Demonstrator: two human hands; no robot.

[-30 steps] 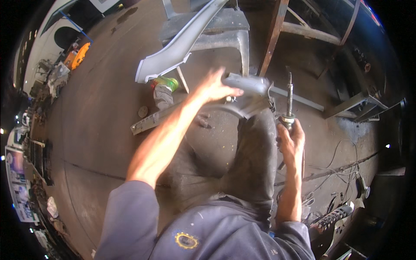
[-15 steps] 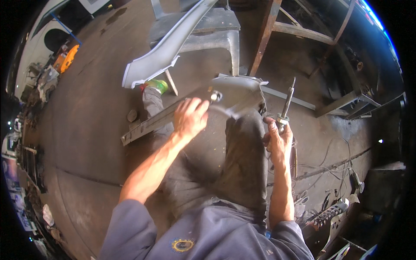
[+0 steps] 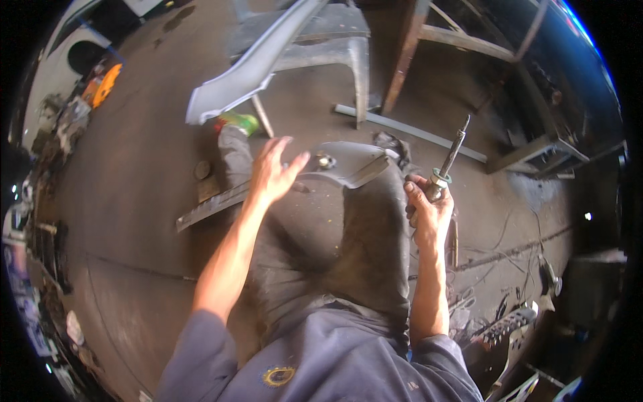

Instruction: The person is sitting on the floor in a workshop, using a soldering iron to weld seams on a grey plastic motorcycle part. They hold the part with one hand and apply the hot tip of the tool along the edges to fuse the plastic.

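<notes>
Your right hand (image 3: 429, 211) grips a soldering iron (image 3: 450, 159), tip toward one o'clock. Left hand (image 3: 271, 174) hovers spread, empty. Grey panel (image 3: 345, 167) rests on your knee. Next: steady it.

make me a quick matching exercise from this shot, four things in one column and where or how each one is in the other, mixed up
Things:
1. left hand
2. right hand
3. grey curved panel
4. green-toed shoe

Places or states:
A. lying across the person's knees
B. open, fingers spread, holding nothing
C. on the floor by the pale bumper piece
D. closed around the handle of a soldering iron, tip up

Pairs: 1-B, 2-D, 3-A, 4-C
</notes>
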